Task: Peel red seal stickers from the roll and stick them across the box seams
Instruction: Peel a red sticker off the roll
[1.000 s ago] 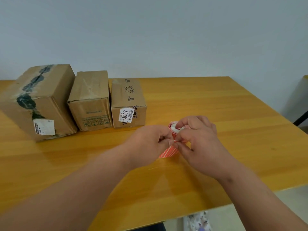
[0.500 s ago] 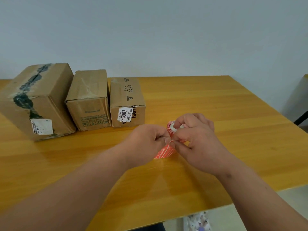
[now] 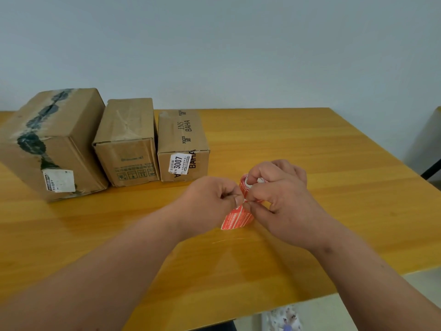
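Three cardboard boxes stand in a row at the back left of the table: a large one [image 3: 51, 142] with dark torn tape, a middle one [image 3: 127, 142], and a small one [image 3: 182, 144] with a white "3007" label. In front of the small box, my right hand [image 3: 281, 199] holds the red sticker roll [image 3: 244, 185] with fingers curled round it. My left hand [image 3: 210, 204] pinches the loose red strip [image 3: 236, 219] that hangs from the roll down toward the table. Both thumbs meet at the strip's top edge.
The yellow wooden table [image 3: 310, 163] ends close in front of me and at the right. A pale wall rises behind it. A dark object shows at the far right edge [image 3: 432, 168].
Hardly anything has moved. Both hands stay together at the roll, and the red strip still hangs below them; the view shifted slightly.
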Tool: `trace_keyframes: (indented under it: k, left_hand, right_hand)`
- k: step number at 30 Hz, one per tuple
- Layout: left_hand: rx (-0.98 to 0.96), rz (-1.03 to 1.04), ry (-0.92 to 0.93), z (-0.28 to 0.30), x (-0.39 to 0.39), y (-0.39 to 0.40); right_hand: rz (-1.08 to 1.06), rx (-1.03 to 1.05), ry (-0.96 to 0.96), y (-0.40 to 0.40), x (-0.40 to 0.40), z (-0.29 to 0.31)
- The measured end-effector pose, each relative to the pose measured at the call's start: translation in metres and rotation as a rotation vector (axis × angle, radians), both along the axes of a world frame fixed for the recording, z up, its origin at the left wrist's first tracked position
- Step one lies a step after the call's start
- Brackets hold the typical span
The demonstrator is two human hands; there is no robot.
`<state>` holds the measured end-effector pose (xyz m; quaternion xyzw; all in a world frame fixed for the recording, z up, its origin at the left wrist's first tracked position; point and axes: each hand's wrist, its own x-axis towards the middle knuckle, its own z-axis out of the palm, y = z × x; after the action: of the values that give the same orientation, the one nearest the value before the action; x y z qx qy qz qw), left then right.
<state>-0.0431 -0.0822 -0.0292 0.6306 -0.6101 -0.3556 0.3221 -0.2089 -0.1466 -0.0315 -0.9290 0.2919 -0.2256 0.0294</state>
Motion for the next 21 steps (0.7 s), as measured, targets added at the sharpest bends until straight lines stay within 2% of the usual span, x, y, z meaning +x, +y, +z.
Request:
trace_keyframes:
  k: [7, 13, 21]
  left_hand:
    - [0.035, 0.008, 0.038, -0.0003, 0.0031, -0.0004]
    - [0.043, 0.02, 0.03, 0.0005, 0.0036, -0.0024]
    - [0.043, 0.047, 0.023, -0.0005, 0.0016, -0.0051]
  right_hand:
    - [0.006, 0.018, 0.02, -0.0003, 0.001, 0.0004]
    - [-0.042, 0.127, 0.036, -0.0037, 0.0001, 0.0028]
    - [-0.047, 0.069, 0.021, -0.0085, 0.0035, -0.0042]
